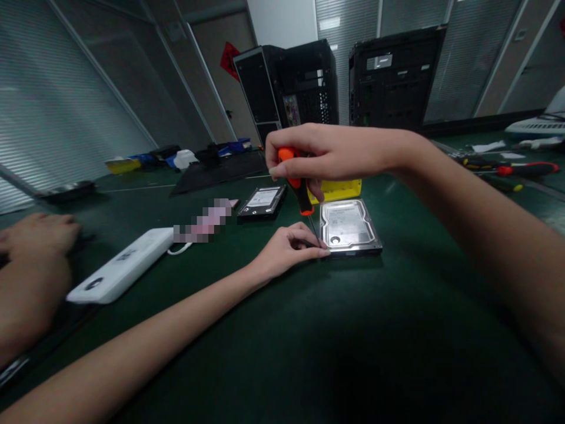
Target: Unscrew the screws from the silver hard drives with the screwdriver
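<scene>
At center, the right hand pinches an orange-and-black screwdriver, tip down at the near-left corner of a silver hard drive; the left hand's grip closes on that corner, above a green bench.

Dim, cool light hung over a dark green tabletop, with the near side of the surface falling into deep, soft-edged shadow. Pale light showed through the blinds at far left, while small white reflections glared off the glass partition at the far side. A silver hard drive caught a muted sheen. Fine detail was soft, a co-worker's hand at left was blurred, pixelation masked a pinkish patch left of center, and wide-angle distortion tilted and stretched the edges.
</scene>
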The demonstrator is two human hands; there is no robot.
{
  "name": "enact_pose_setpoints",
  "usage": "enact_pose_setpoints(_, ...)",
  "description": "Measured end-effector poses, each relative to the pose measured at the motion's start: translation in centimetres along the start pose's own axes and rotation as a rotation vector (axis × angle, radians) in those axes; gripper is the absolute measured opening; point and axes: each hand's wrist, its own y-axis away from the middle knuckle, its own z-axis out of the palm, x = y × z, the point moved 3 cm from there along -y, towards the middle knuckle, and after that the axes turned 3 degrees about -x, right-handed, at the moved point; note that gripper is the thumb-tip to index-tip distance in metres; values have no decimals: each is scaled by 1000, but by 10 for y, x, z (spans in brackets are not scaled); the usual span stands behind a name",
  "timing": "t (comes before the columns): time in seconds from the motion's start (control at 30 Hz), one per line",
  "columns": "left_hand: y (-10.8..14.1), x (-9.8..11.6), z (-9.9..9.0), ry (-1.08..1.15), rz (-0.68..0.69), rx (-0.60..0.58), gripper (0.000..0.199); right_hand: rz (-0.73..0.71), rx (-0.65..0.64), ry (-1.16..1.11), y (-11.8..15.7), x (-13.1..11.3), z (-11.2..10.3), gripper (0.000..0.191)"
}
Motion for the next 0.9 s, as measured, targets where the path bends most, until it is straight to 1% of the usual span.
enact_pose_setpoints(0.23,-1,-2,-1,3,3,-50,28,7,0,-9,0,0,1,19)
enact_pose_setpoints(0.43,-1,-3,-1,-18,-7,-43,30,-16,15,2,0,-1,0,18)
enact_pose_setpoints(0.57,-1,-2,0,-29,9,-43,28,-16,0,21,-1,0,0,19)
enact_pose_setpoints(0.73,-1,-1,0,-22,46,-32,24,-4,16,19,0,-1,1,20)
enact_pose_setpoints(0.9,-1,-2,1,20,31,-43,22,-9,7,4,0,0,1,21)
